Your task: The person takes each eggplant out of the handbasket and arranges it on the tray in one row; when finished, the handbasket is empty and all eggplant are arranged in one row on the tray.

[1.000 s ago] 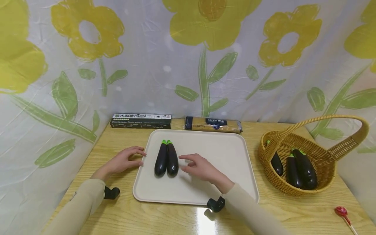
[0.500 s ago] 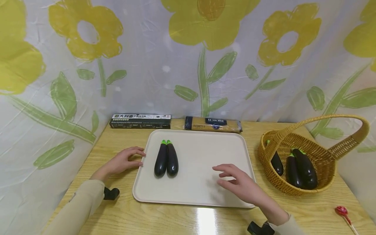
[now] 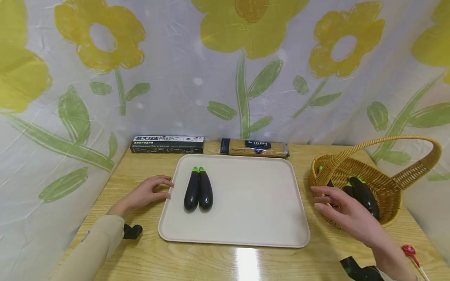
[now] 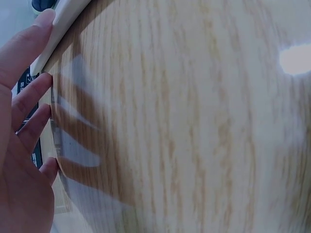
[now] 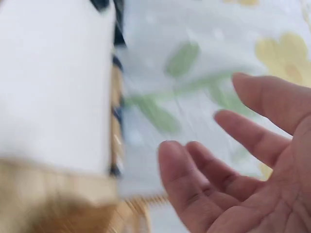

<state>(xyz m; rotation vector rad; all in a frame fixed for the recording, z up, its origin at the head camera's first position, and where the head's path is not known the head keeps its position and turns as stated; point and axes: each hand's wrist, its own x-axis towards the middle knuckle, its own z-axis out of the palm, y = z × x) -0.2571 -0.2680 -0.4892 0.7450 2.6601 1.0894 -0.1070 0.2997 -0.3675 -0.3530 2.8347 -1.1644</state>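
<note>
Two dark purple eggplants with green tips, a left one (image 3: 191, 192) and a right one (image 3: 205, 191), lie side by side on the left part of a cream tray (image 3: 260, 203). My left hand (image 3: 145, 192) is at the tray's left edge, fingertips right at the rim, holding nothing. My right hand (image 3: 346, 212), fingers spread and relaxed, is in front of the wicker basket (image 3: 395, 195) and overlaps it in the head view. Inside the basket are more eggplants; one eggplant (image 3: 365, 197) shows well, the others are partly hidden behind the hand. In the right wrist view the palm holds nothing.
A black pasta box (image 3: 166, 144) and a spaghetti packet (image 3: 254, 148) lie along the back of the wooden table (image 3: 197, 261). A red lollipop (image 3: 409, 250) lies at the front right, beside my right wrist. A flowered curtain (image 3: 183, 86) hangs behind.
My right hand has moved right, from beside the eggplants on the tray across to the basket, holding nothing. My left hand and the two eggplants on the tray stay in place.
</note>
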